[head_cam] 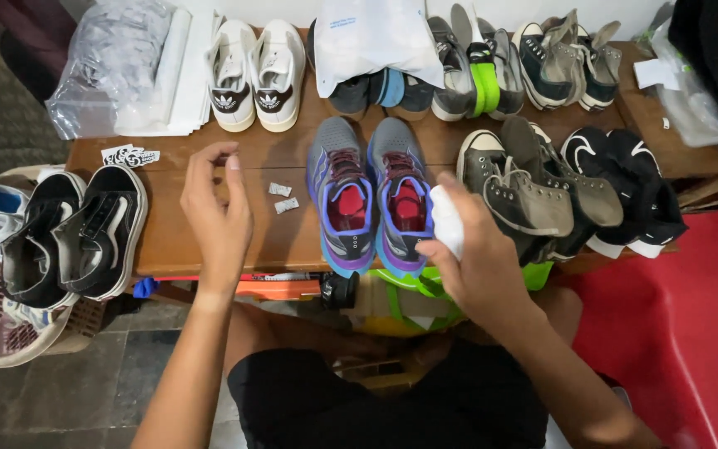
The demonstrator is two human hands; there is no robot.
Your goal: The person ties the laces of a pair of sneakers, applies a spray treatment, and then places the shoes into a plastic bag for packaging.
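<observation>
My right hand (475, 249) grips a small white bottle-like object (446, 220) right beside the right shoe of a grey and purple running pair (367, 195) with red insoles, which sits at the table's front edge. My left hand (218, 208) hovers over the wooden table (168, 241), empty, with its fingers loosely curled and apart. Two small white sachets (282, 198) lie on the wood between my left hand and the running shoes.
Many shoes crowd the table: a white pair (255, 75), grey high-tops (533, 187), black shoes (633, 187), others at the back under a white bag (376, 37). Black skate shoes (76, 233) rest on a basket at left. A red surface (691, 333) is at right.
</observation>
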